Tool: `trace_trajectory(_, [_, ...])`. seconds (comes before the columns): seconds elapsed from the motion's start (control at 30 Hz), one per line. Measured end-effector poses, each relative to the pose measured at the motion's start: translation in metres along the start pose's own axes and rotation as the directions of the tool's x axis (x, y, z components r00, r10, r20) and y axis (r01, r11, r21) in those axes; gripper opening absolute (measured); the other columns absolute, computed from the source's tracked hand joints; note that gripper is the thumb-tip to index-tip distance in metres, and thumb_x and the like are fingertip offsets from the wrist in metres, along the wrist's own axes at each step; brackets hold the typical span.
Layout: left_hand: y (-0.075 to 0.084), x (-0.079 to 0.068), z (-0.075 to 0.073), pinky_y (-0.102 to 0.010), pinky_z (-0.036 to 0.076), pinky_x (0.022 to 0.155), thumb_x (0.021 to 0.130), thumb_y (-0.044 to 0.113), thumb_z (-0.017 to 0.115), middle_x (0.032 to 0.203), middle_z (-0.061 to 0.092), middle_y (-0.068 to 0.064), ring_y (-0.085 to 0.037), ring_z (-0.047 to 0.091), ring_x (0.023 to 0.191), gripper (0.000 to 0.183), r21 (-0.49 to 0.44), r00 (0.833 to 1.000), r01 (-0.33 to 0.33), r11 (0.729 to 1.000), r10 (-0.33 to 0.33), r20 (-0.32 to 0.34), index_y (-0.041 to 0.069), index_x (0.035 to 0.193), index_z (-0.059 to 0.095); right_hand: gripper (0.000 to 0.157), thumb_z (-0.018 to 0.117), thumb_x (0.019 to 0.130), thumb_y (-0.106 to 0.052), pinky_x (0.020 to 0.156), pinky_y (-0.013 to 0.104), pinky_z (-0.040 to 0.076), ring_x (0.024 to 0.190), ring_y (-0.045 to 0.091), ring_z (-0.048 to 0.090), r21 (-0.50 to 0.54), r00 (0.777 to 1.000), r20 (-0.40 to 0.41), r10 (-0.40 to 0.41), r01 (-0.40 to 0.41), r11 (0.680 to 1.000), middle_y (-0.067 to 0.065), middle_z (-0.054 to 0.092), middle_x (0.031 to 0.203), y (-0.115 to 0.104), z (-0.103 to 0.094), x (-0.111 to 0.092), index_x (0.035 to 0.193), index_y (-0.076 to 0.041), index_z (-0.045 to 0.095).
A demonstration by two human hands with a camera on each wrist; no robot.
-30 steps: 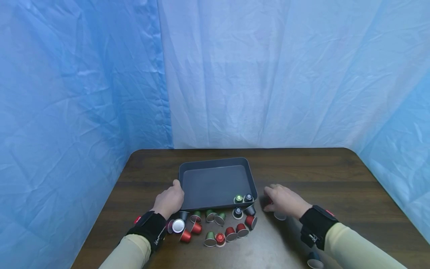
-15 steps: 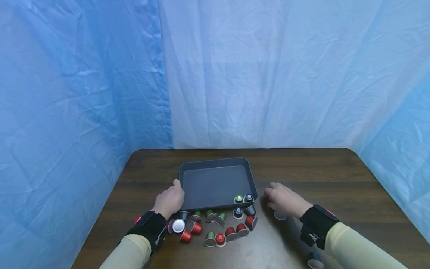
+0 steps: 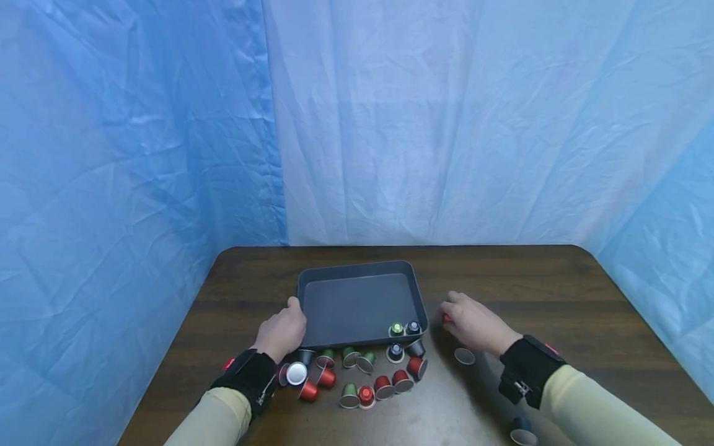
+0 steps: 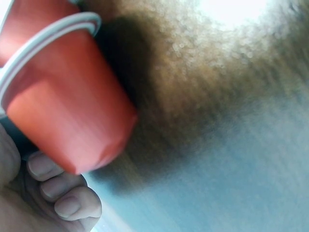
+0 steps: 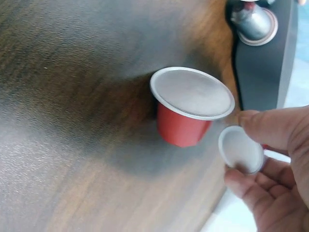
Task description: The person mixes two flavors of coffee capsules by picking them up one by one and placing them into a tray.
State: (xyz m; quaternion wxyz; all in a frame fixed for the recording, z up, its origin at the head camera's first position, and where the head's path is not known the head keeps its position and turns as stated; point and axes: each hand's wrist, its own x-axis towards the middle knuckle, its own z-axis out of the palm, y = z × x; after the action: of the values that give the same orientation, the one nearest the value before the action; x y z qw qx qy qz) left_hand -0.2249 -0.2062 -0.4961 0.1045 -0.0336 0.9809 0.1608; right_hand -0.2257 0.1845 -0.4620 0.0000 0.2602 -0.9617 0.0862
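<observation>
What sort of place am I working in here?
It looks like a makeshift recording booth, though I can't be sure: plain blue sheeting screens the far and side edges of a wooden table, and the person wears a black strap on each wrist, likely for the cameras.

High head view, forward and down — both wrist views close, tray (image 3: 357,303) in head and right wrist.

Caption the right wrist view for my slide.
Right hand pinches a pale-lidded capsule; a red capsule rests on the table.
</observation>
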Motion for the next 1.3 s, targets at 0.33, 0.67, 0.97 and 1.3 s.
trace_trajectory(0.33, [0.0, 0.0, 0.0, -0.045, 0.05, 0.062, 0.107, 0.022, 0.047, 0.077, 0.062, -0.011, -0.027, 0.064, 0.069, 0.034, 0.001, 1.0, -0.005, 1.0, 0.005, -0.01, -0.004, 0.129, 0.039, 0.019, 0.088, 0.08, -0.009, 0.072, 0.033, 0.048, 0.08, 0.015, 0.052, -0.035, 0.977, -0.175, -0.125, 0.121, 0.992, -0.003, 0.061, 0.082, -0.001, -0.009, 0.004, 0.093, -0.009, 0.074])
trace_trajectory(0.67, [0.0, 0.0, 0.0, -0.042, 0.049, 0.061, 0.108, 0.023, 0.048, 0.076, 0.061, -0.009, -0.025, 0.062, 0.068, 0.039, 0.003, 1.0, 0.0, 1.0, 0.0, -0.001, -0.005, 0.133, 0.037, 0.027, 0.089, 0.079, -0.01, 0.074, 0.031, 0.056, 0.085, 0.014, 0.055, 0.014, 0.972, -0.193, -0.136, 0.141, 0.99, -0.002, 0.061, 0.09, -0.005, -0.016, 0.008, 0.101, -0.008, 0.073])
trace_trajectory(0.97, [0.002, -0.002, -0.001, -0.042, 0.05, 0.061, 0.107, 0.023, 0.049, 0.078, 0.062, -0.01, -0.025, 0.063, 0.068, 0.041, 0.005, 1.0, 0.008, 1.0, -0.008, 0.004, -0.005, 0.135, 0.037, 0.025, 0.086, 0.082, -0.01, 0.075, 0.031, 0.056, 0.082, 0.01, 0.056, 0.077, 0.975, -0.177, -0.134, 0.149, 0.986, -0.004, 0.058, 0.091, -0.017, -0.023, 0.013, 0.103, -0.01, 0.072])
trace_trajectory(1.3, [0.001, -0.002, -0.001, -0.044, 0.051, 0.063, 0.107, 0.022, 0.049, 0.077, 0.062, -0.01, -0.025, 0.063, 0.068, 0.042, 0.011, 1.0, 0.003, 1.0, -0.003, -0.004, -0.006, 0.136, 0.037, 0.023, 0.081, 0.087, -0.007, 0.072, 0.023, 0.055, 0.08, 0.005, 0.057, 0.141, 0.962, -0.182, -0.202, 0.229, 0.963, -0.005, 0.056, 0.093, -0.029, -0.026, 0.019, 0.108, -0.014, 0.075])
